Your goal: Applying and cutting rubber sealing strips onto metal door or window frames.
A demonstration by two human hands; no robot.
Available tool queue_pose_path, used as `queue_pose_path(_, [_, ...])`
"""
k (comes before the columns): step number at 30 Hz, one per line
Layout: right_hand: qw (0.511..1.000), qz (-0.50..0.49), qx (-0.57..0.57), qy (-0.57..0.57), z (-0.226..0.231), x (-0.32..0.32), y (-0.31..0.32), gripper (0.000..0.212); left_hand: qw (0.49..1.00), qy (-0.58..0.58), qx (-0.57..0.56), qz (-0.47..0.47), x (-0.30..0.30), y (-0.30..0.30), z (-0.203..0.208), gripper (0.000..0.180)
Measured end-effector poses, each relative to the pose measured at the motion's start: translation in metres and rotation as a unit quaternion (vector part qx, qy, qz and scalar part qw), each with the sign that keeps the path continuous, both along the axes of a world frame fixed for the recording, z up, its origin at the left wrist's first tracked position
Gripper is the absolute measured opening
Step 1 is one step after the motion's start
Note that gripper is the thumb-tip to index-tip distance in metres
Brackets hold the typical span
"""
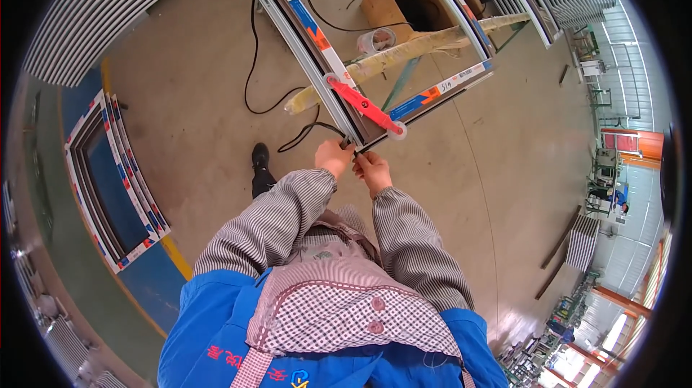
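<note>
- The left hand (334, 156) and the right hand (372, 170) meet at the near corner of a grey window frame (303, 42), fingers curled narrow and pinching a black rubber strip (254, 64); how firm the grip is, I cannot tell.
- The frame corner sits just above both hands, touching the fingertips, with one rail running up and left and the other up and right.
- A red clamp bar (364, 105) with white round ends lies across that corner, just beyond the hands.
- The black strip trails from the left hand in loops down over the concrete floor (194, 92) and up along the left rail.
- The frame rests on a padded yellowish bar (404, 49) of a stand; a tape roll (375, 40) and an open cardboard box (404, 0) lie beyond it.
- Left of the hands the floor is open as far as a stack of framed windows (115, 179) on the blue-green strip.
- Right of the hands the floor stays bare out to distant racks and dark bars (559, 244) lying on the ground.
- A black shoe (260, 157) stands just left of the hands, below.
</note>
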State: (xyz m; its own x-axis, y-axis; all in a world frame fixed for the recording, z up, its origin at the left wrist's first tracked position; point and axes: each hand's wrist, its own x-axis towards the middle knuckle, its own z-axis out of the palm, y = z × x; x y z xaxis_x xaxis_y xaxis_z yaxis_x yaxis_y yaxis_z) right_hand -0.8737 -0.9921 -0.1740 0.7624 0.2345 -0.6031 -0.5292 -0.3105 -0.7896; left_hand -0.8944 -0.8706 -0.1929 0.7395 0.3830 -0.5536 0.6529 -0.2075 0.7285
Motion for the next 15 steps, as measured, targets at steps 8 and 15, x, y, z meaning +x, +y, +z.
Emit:
queue_pose_path(8, [0.743, 0.240, -0.332, -0.529, 0.098, -0.016, 0.001, 0.034, 0.880, -0.029, -0.435, 0.191, -0.008, 0.030, -0.027, 0.035])
queue_pose_path(15, [0.530, 0.320, -0.490, -0.614, 0.086, 0.042, 0.015, 0.063, 0.521, -0.207, -0.727, 0.396, -0.033, 0.092, -0.080, 0.035])
